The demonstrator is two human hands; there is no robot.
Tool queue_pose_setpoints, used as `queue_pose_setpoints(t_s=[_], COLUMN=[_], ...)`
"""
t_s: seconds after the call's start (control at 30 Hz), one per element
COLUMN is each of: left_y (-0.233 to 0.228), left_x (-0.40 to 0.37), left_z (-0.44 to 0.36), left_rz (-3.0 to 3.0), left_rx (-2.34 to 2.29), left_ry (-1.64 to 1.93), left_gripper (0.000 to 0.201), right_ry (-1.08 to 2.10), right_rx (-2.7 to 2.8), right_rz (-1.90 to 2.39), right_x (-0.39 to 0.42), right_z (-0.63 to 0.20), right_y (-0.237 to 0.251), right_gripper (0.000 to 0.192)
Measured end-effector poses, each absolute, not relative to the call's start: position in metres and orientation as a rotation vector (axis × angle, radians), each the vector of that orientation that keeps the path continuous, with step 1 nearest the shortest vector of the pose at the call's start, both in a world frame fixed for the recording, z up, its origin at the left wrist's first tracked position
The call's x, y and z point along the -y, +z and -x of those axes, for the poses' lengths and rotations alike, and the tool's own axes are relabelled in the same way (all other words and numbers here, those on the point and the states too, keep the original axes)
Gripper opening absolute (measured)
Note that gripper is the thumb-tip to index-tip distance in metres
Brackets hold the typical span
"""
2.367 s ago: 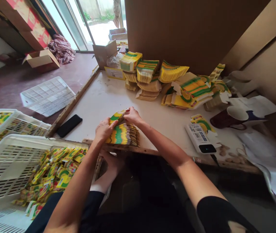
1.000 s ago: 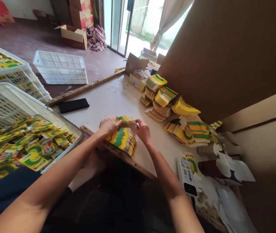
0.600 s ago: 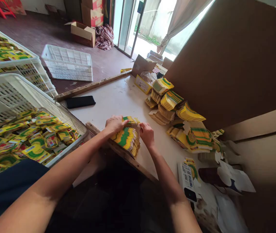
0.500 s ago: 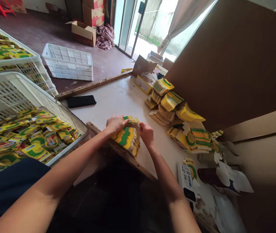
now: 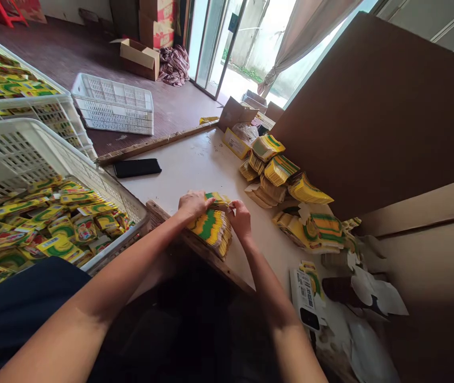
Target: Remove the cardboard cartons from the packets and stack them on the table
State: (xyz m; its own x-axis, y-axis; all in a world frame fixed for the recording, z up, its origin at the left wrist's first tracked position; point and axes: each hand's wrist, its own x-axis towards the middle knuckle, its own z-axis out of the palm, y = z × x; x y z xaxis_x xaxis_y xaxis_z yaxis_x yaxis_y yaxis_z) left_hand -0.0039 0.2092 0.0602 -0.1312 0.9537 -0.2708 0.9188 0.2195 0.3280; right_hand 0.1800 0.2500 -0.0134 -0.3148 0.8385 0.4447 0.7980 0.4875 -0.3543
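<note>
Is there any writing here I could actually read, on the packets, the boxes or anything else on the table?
None can be read.
Flat packs under both hands: yellow and green print, too blurred.
White box by the table edge: small print and codes, too small.
Cartons by the door: red pattern, unreadable.
Sachets in the crate: blurred.

A fanned stack of packets [image 5: 212, 230] lies on the surface [image 5: 195, 165] at its near edge, between both hands. At ten o'clock from it lies a phone [image 5: 137, 167]; at two o'clock, piled packet bundles [image 5: 280, 173]. At nine o'clock, off the surface, a crate [image 5: 19, 154] holds loose packets.
</note>
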Motion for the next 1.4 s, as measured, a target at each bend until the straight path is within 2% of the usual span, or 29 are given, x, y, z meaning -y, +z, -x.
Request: queue_pose_setpoints(t_s=[0.7, 0.97, 1.4], left_y=[0.056, 0.054, 0.054], left_x=[-0.208, -0.206, -0.204], left_z=[0.005, 0.007, 0.007], left_rz=[-1.793, -1.857, -1.853], left_rx=[-2.044, -2.007, -1.977], left_ry=[0.116, 0.127, 0.169], left_gripper=[0.055, 0.045, 0.040], right_ry=[0.403, 0.512, 1.017], right_rx=[2.055, 1.939, 1.498], right_rz=[1.448, 1.533, 1.457], right_x=[-0.261, -0.270, -0.269], right_z=[-0.171, -0.161, -0.149], right_y=[0.002, 0.008, -0.020], right_gripper=[0.016, 0.020, 0.024])
